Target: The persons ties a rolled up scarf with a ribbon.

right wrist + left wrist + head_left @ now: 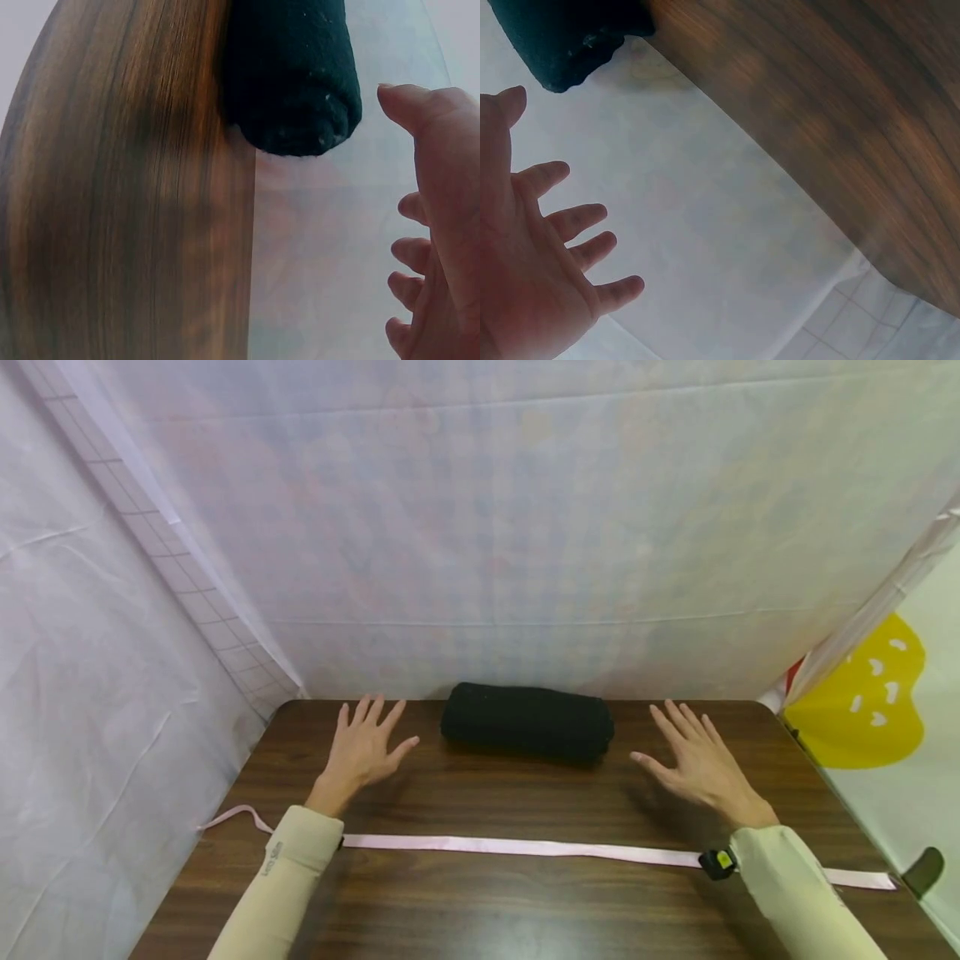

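A rolled black cloth (527, 721) lies along the far edge of the wooden table, between my two hands. My left hand (362, 750) is to its left with fingers spread, holding nothing and apart from the roll. To the right of the roll, my right hand (701, 764) also has its fingers spread and holds nothing. The left wrist view shows one end of the black cloth (570, 37) beyond the thumb of the left hand (536, 240). In the right wrist view, the roll's other end (296, 90) is near the thumb of the right hand (450, 202).
A pale pink strip (517, 846) runs across the wooden table (480, 902), passing by both wrists. White sheeting (525, 527) hangs behind the table and more sheeting (90, 693) at the left. A yellow shape with white marks (870, 702) is at the right.
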Demonstrator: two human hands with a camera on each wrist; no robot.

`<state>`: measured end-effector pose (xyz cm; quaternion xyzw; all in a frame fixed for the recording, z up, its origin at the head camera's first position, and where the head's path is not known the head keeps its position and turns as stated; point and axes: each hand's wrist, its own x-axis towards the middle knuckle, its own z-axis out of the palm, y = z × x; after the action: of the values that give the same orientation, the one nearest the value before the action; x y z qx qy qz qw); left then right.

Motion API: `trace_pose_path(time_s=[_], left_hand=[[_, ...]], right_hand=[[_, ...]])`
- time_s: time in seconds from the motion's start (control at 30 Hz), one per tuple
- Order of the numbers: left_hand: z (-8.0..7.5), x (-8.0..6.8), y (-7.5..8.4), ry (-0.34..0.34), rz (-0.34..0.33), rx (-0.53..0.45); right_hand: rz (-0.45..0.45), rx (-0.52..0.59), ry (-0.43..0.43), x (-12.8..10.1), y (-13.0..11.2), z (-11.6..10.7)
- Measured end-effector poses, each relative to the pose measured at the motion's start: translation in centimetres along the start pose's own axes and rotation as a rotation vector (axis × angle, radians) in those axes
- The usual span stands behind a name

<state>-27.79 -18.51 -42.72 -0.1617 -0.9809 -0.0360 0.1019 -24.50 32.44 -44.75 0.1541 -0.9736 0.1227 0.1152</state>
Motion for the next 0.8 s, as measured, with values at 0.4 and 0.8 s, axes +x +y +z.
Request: trace_pose_path(time_s=[0.4,0.8], left_hand=[[0.7,1.6,1.9,-0.008,0.050,0.014],[1.2,2.6,3.6,-0.007,0.075,-0.004]], right_hand=[[-0.068,-0.002,0.036,1.7,-1.7,1.0],[-0.116,-0.015,-0.003,3.3,-3.6,1.8]])
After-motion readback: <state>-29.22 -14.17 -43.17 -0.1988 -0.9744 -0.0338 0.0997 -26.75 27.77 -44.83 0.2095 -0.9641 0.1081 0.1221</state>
